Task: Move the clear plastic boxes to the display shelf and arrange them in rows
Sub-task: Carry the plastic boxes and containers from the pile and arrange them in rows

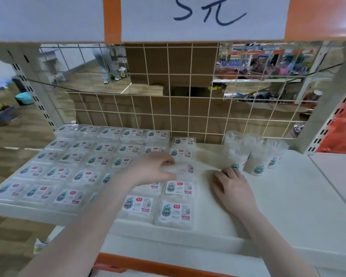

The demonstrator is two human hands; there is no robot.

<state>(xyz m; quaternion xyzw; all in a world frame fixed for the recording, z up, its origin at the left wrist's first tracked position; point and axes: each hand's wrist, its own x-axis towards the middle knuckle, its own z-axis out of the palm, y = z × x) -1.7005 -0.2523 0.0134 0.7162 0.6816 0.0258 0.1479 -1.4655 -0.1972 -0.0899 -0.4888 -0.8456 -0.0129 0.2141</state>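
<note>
A: State the appearance and location of the task items.

B: Flat clear plastic boxes (177, 213) with white contents; each lid carries a white label with a teal cartoon figure, a red logo and a barcode. They lie flat in rows on the white display shelf (288, 212), filling its left half.

A: State of each grip?

B: Left hand (154, 168): fingers curled, clamped on one blurred clear box (183, 169) held within the rightmost column. Right hand (231, 185): fingers apart, palm down on bare shelf, fingertips touching the nearest of the round clear plastic tubs (256, 156) by the cream wire grid back panel (188, 108)
</note>
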